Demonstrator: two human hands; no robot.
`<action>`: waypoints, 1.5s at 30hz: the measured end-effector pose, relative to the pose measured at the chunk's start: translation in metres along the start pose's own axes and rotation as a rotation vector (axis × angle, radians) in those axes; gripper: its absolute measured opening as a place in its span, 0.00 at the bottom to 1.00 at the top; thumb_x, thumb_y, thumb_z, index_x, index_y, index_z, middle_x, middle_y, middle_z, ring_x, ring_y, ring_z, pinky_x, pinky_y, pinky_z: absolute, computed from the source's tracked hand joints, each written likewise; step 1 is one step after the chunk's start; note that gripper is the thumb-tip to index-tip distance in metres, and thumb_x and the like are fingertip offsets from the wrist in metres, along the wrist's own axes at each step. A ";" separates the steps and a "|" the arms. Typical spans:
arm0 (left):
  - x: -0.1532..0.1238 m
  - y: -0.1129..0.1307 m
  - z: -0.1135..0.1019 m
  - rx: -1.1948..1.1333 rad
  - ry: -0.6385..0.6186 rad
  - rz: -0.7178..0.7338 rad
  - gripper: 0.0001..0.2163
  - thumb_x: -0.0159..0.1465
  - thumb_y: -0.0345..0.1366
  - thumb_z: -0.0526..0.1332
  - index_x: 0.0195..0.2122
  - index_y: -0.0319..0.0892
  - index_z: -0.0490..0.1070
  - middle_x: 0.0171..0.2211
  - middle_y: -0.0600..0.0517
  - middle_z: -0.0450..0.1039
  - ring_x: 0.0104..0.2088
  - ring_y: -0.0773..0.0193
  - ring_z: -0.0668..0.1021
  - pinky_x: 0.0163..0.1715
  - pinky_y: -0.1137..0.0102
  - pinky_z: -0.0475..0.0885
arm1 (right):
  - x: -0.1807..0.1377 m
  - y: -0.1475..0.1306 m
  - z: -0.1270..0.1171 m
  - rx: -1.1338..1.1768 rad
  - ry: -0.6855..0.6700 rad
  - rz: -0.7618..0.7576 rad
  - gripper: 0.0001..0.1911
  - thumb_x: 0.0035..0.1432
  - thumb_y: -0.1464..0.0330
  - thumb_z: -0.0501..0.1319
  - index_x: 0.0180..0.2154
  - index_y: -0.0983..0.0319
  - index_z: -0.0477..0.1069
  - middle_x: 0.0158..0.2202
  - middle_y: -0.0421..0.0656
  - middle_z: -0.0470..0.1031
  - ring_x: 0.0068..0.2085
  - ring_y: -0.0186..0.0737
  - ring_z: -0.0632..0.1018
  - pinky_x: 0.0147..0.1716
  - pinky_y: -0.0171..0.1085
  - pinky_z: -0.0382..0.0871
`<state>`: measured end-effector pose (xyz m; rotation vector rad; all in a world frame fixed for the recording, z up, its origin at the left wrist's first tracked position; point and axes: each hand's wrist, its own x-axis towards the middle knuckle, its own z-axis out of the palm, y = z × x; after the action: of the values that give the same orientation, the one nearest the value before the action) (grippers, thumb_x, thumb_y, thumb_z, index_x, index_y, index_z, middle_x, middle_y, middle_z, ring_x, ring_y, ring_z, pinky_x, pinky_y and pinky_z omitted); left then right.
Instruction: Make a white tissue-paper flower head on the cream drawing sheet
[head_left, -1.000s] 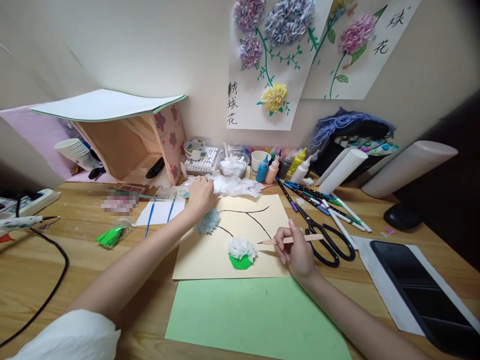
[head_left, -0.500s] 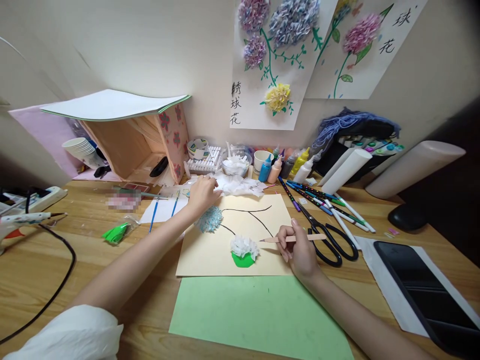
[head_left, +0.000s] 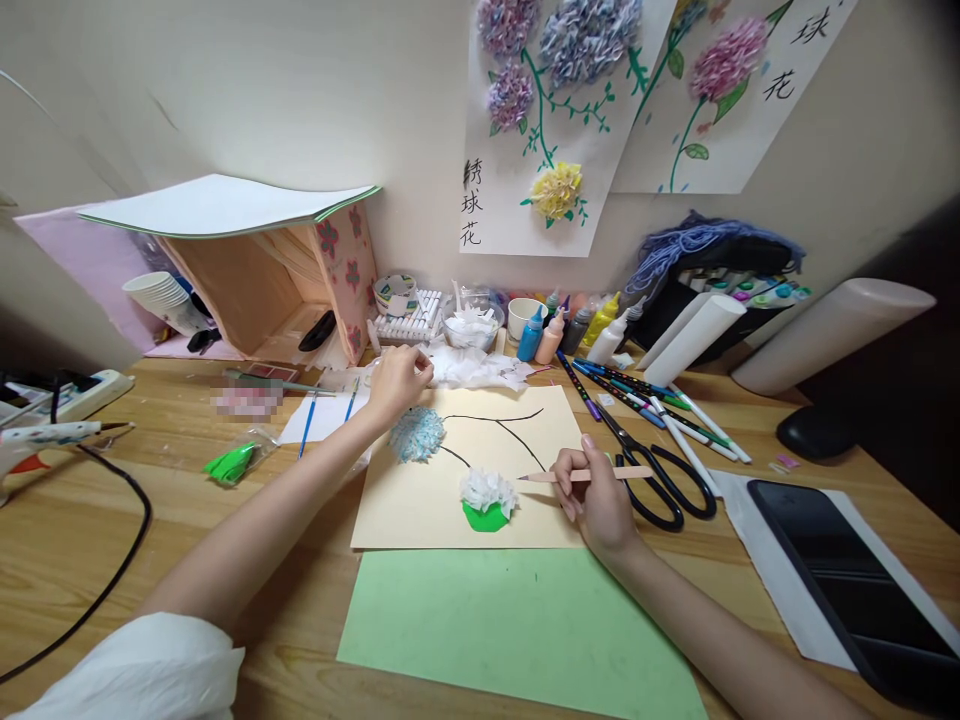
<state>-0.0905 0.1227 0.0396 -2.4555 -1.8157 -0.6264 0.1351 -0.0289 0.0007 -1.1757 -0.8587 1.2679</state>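
My right hand (head_left: 596,495) holds a wooden pencil (head_left: 536,478), its dark tip pointing left over the cream sheet (head_left: 420,515). On that sheet are dark drawn branches, a blue ruffled paper flower (head_left: 418,435) at the left, and a white ruffled paper flower (head_left: 487,490) with a green piece of paper (head_left: 486,516) under it. My left hand (head_left: 401,385) is above the sheet's far left corner, beside crumpled white tissue paper (head_left: 480,368). Its fingers are curled together; anything between them is too small to make out.
Black scissors (head_left: 660,485) and several markers (head_left: 690,428) lie right of the sheet. Paint bottles (head_left: 529,338) and a bowl of white paper strips (head_left: 471,325) line the back. A green sheet (head_left: 510,620) lies in front, a phone (head_left: 825,560) at right, a glue gun (head_left: 52,438) at left.
My left hand has drawn slightly left and away from the tissue paper, uncovering more of the blue flower. The right hand keeps the pencil in the same place.
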 end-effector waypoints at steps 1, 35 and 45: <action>-0.001 0.000 0.002 -0.002 -0.006 0.012 0.07 0.59 0.35 0.56 0.32 0.41 0.73 0.34 0.48 0.74 0.39 0.57 0.72 0.37 0.66 0.65 | 0.000 0.000 0.000 0.001 0.001 -0.001 0.32 0.58 0.48 0.47 0.13 0.62 0.60 0.08 0.36 0.55 0.11 0.26 0.55 0.12 0.30 0.44; 0.005 -0.003 0.001 -0.099 0.035 0.011 0.05 0.57 0.32 0.57 0.28 0.41 0.72 0.35 0.47 0.72 0.41 0.55 0.70 0.40 0.65 0.65 | 0.001 0.001 -0.001 0.015 -0.020 -0.014 0.32 0.59 0.48 0.45 0.13 0.62 0.60 0.09 0.37 0.56 0.11 0.26 0.56 0.12 0.30 0.44; -0.037 0.040 -0.038 -0.490 -0.044 0.200 0.03 0.59 0.32 0.56 0.32 0.42 0.69 0.32 0.53 0.72 0.32 0.65 0.70 0.33 0.70 0.64 | 0.001 0.000 0.000 0.038 -0.004 -0.041 0.32 0.60 0.50 0.46 0.13 0.63 0.61 0.08 0.36 0.56 0.11 0.26 0.56 0.13 0.31 0.43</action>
<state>-0.0741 0.0668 0.0706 -2.9196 -1.5422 -1.1210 0.1355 -0.0284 0.0007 -1.1202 -0.8545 1.2482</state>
